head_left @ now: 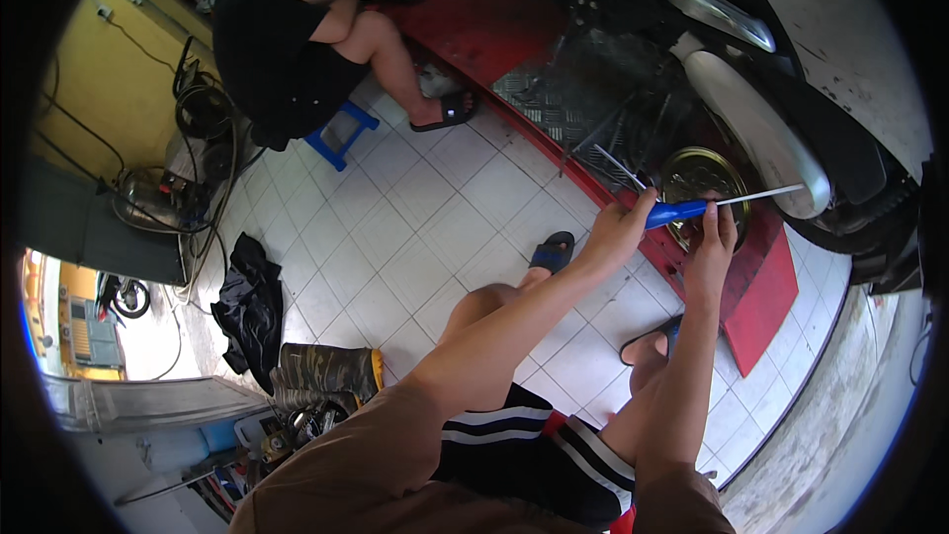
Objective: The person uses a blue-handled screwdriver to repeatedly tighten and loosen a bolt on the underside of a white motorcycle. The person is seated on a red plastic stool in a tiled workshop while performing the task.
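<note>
My left hand grips a screwdriver with a blue handle, whose metal shaft points right toward a silver exhaust muffler. My right hand has its fingers closed on the same screwdriver, where handle meets shaft. Just behind and below the tool sits a round gold-coloured tray on a red lift platform, its contents too small to make out. Another metal rod shows beside my left hand, partly hidden by it.
A person in black sits on a blue stool at upper left, working by the platform. Hoses and compressor equipment line the yellow wall. A black cloth, camouflage boots and tools lie left of me. Scooter bodywork overhangs the upper right.
</note>
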`<state>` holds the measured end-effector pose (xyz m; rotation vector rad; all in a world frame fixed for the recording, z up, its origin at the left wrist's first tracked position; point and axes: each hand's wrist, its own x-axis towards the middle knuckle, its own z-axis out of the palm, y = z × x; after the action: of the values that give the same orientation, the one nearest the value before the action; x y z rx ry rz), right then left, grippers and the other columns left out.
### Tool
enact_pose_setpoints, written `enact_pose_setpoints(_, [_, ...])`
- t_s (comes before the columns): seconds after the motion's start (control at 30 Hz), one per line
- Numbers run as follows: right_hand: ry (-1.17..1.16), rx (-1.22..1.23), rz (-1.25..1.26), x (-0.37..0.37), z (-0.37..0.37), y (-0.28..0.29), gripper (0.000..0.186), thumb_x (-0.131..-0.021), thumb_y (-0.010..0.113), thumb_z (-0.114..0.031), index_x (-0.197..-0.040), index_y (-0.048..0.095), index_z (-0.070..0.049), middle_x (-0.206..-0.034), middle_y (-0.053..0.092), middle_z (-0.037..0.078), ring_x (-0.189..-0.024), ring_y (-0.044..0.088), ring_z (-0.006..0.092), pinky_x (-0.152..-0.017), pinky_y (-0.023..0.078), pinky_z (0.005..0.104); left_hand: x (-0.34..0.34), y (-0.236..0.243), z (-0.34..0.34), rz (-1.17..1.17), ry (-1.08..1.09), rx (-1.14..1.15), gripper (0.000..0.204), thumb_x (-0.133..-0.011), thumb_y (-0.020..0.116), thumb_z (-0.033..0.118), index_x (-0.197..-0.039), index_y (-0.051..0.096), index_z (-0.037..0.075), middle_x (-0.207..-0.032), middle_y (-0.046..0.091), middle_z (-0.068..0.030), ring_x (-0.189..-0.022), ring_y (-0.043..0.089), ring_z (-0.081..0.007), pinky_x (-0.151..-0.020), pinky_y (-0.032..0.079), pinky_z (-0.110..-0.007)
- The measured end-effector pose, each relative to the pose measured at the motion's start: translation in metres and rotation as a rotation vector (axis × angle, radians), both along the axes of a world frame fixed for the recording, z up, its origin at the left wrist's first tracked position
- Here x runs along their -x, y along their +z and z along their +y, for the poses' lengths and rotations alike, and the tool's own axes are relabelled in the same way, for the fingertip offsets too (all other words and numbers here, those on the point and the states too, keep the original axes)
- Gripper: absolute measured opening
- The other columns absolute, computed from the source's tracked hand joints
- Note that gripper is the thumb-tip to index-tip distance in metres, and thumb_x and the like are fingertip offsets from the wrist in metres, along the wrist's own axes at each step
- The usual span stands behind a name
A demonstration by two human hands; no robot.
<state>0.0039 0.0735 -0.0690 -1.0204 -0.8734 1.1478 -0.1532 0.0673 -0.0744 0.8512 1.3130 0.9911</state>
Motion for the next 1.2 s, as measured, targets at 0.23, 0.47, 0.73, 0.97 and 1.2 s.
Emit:
enact_pose_setpoints(0.23, [-0.016, -0.044, 0.213, -0.012, 0.006, 0.012, 0.019, -0.097, 0.047, -0.018, -0.099, 0.057, -0.002, -0.074, 0.053, 0.002, -0.061, 0.047, 0.0081, -0.054, 0.038, 0.0219, -0.051, 0.034, -0.045, -0.445, -0.266, 0.229, 0.057, -0.097, 0.035, 0.057, -0.064, 0.042, 0.012, -0.053, 0.035, 0.0032, -0.042, 0.035, -0.0095, -0.042, 0.027, -0.025])
enact_pose_setpoints(0.47, [0.063, -0.012, 0.172, -0.013, 0.013, 0.002, 0.018, -0.094, 0.046, -0.017, -0.089, 0.054, -0.001, -0.067, 0.048, 0.003, -0.055, 0.044, 0.0102, -0.049, 0.035, 0.0247, -0.064, 0.005, -0.051, -0.509, -0.214, 0.256, 0.054, -0.096, 0.036, 0.056, -0.067, 0.047, 0.012, -0.055, 0.041, 0.0028, -0.044, 0.039, -0.0086, -0.042, 0.030, -0.024])
enact_pose_setpoints(0.73, [-0.134, 0.030, 0.105, 0.002, 0.017, -0.008, 0.023, -0.096, 0.047, -0.020, -0.077, 0.049, -0.007, -0.059, 0.044, 0.000, -0.047, 0.039, 0.0092, -0.044, 0.031, 0.0237, -0.059, -0.006, -0.055, -0.513, -0.141, 0.316, 0.058, -0.094, 0.040, 0.061, -0.063, 0.046, 0.012, -0.050, 0.040, 0.0025, -0.040, 0.038, -0.0086, -0.039, 0.028, -0.025])
enact_pose_setpoints(0.97, [-0.086, 0.039, 0.109, -0.021, 0.018, -0.009, 0.032, -0.097, 0.044, -0.025, -0.070, 0.043, -0.009, -0.055, 0.038, 0.001, -0.047, 0.037, 0.0099, -0.044, 0.028, 0.0260, -0.071, -0.011, -0.050, -0.538, -0.211, 0.306, 0.057, -0.092, 0.041, 0.061, -0.071, 0.051, 0.009, -0.052, 0.041, 0.0016, -0.039, 0.037, -0.0089, -0.038, 0.029, -0.025])
enact_pose_setpoints(1.2, [-0.157, 0.051, 0.013, -0.037, 0.020, -0.008, 0.031, -0.100, 0.043, -0.027, -0.075, 0.048, -0.009, -0.063, 0.042, 0.000, -0.051, 0.039, 0.0089, -0.046, 0.030, 0.0244, -0.077, -0.014, -0.047, -0.346, -0.250, 0.193, 0.062, -0.088, 0.049, 0.066, -0.065, 0.052, 0.008, -0.053, 0.048, -0.0008, -0.041, 0.043, -0.0094, -0.039, 0.031, -0.028])
